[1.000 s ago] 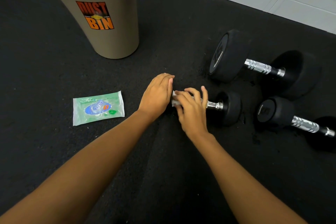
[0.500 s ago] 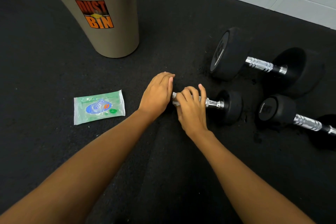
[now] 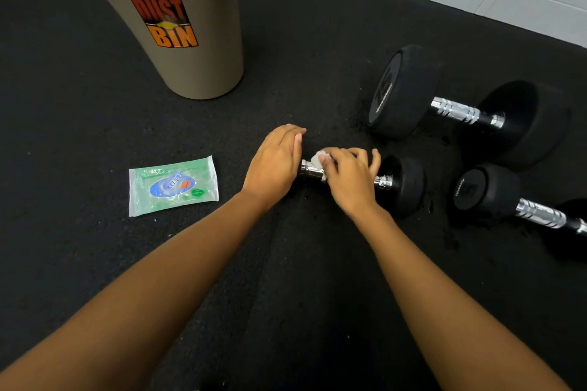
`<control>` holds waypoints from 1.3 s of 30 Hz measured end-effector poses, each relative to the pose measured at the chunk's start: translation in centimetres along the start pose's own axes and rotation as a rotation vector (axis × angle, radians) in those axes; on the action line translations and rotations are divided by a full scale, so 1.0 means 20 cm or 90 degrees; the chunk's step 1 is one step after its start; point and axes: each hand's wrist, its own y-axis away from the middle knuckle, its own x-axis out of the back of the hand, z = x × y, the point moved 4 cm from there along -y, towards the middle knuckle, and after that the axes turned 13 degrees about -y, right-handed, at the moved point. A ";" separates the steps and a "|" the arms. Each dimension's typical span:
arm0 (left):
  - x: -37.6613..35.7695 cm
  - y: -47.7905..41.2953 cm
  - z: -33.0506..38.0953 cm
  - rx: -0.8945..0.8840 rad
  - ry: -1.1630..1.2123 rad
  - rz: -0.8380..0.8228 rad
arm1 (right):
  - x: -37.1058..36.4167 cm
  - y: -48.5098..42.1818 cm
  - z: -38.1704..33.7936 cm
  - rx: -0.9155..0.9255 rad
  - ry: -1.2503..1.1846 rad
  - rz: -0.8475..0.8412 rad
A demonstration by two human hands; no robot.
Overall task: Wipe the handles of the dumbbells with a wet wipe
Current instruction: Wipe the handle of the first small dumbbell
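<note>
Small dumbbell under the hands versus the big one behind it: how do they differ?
The small dumbbell has far smaller heads than the big dumbbell. The right hand holds a wet wipe on the small one's handle; the big dumbbell's handle lies bare. Both: black heads, chrome handles.

Soft, even, moderately bright light with no hard shadows; the black rubber floor (image 3: 95, 105) swallows detail, darkest under the dumbbells; small sharp glints sit on the chrome dumbbell handles (image 3: 457, 111); the dustbin label (image 3: 163, 22) is smeared and soft; wide-angle distortion bends and stretches the edges; the wet wipe (image 3: 318, 157) in the right hand (image 3: 349, 181) looks slightly blurred.
</note>
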 end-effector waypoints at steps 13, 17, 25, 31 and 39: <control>0.00 0.00 0.00 0.000 0.010 -0.004 | 0.02 -0.18 0.00 -0.153 0.051 -0.268; 0.00 -0.01 -0.01 0.009 0.010 -0.005 | 0.04 -0.10 -0.02 -0.033 0.075 -0.163; 0.00 0.01 0.00 -0.012 0.000 0.000 | 0.02 -0.13 0.00 -0.192 0.036 -0.234; 0.01 -0.01 0.00 0.000 -0.002 -0.006 | 0.06 0.01 0.01 -0.032 -0.023 -0.071; 0.02 0.00 0.01 -0.003 -0.001 -0.014 | 0.04 0.05 0.02 -0.049 -0.049 -0.003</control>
